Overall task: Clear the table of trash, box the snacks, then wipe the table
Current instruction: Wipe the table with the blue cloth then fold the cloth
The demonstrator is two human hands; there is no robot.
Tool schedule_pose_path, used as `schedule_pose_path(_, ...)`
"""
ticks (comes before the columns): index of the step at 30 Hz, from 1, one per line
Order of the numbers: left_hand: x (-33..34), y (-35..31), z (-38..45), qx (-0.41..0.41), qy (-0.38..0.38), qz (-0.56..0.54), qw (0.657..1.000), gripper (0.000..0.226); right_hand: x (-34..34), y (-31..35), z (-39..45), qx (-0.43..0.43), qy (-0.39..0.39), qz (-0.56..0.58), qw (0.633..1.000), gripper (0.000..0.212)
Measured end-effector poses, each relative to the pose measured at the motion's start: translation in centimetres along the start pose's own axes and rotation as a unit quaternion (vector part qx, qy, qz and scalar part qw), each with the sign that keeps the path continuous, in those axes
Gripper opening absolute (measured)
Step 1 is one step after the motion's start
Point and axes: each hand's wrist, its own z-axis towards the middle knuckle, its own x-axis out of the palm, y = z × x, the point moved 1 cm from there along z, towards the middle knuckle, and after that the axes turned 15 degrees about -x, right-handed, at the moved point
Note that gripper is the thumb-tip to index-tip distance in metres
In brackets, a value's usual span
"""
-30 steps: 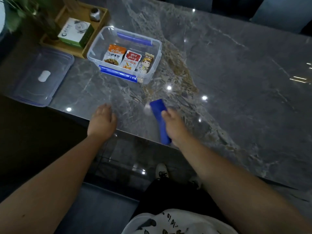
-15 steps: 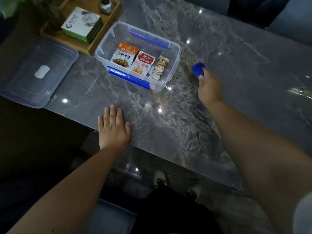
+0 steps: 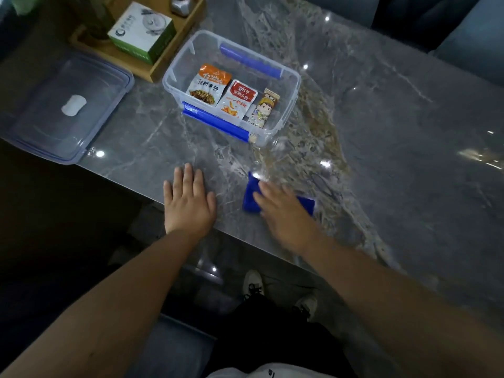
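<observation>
We see a glossy grey marble table (image 3: 409,126), veined with white and a rusty brown streak, ceiling lights glinting off it. The right hand (image 3: 286,211) lies flat on a folded blue cloth (image 3: 251,196), fingers spread and blurred, pressing it to the stone near the front edge — palm down on the cloth, not clenched around it. The left hand (image 3: 188,203) lies open and flat on the bare marble just beside it, holding nothing, its wrist over the table's near edge.

Behind the hands stands a clear plastic box (image 3: 291,85), rectangular with rounded corners and blue clip handles on its 2 long sides. Inside we see 3 snack packets lying side by side: an orange one (image 3: 208,84), a red one (image 3: 238,102) and a slim one with a cartoon figure (image 3: 264,109). The box's lid (image 3: 68,105) — clear, soft-cornered, a white patch at its middle — lies well apart at the left, overhanging the table's corner. A wooden tray (image 3: 163,64) at the back left holds a green-and-white carton (image 3: 141,32) and a small metal thing.

To the right of the box and cloth the marble runs wide and bare.
</observation>
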Motion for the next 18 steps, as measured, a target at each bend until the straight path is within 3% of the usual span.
schedule_pose_path(3, -0.5, 0.0, 0.0, 0.005, 0.022, -0.014, 1.000, 0.062, 1.1, 4.3, -2.4, -0.032, 0.012, 0.022, 0.999, 0.043)
schedule_pose_path(6, -1.3, 0.1, 0.2, 0.011, 0.048, -0.028, 0.998, 0.061, 1.1, 7.0, -4.4, -0.032, 0.015, 0.124, 0.992, 0.040)
schedule_pose_path(9, -2.8, 0.4, 0.7, 0.027, 0.072, -0.038, 0.996, 0.056, -0.4, 7.4, -5.9, 0.074, -0.035, 0.310, 0.947, 0.037)
schedule_pose_path(11, -4.2, 0.1, 0.9, 0.037, 0.080, -0.063, 0.994, 0.046, -2.3, 6.7, -6.5, 0.202, -0.078, 0.459, 0.862, 0.033)
schedule_pose_path(14, -5.8, -1.8, -0.2, 0.072, 0.108, -0.095, 0.987, 0.040, -5.2, 5.1, -8.0, 0.345, -0.181, 0.699, 0.599, 0.025)
schedule_pose_path(15, -6.5, -2.9, -1.0, 0.084, 0.125, -0.118, 0.982, 0.040, -6.1, 4.2, -8.9, 0.360, -0.199, 0.737, 0.537, 0.023)
schedule_pose_path(16, -7.2, -4.2, -1.9, 0.093, 0.147, -0.147, 0.974, 0.041, -7.2, 3.5, -9.7, 0.358, -0.205, 0.760, 0.503, 0.024)
schedule_pose_path(18, -8.7, -7.1, -3.9, 0.113, 0.197, -0.207, 0.952, 0.039, -9.3, 2.6, -11.3, 0.326, -0.202, 0.787, 0.484, 0.030)
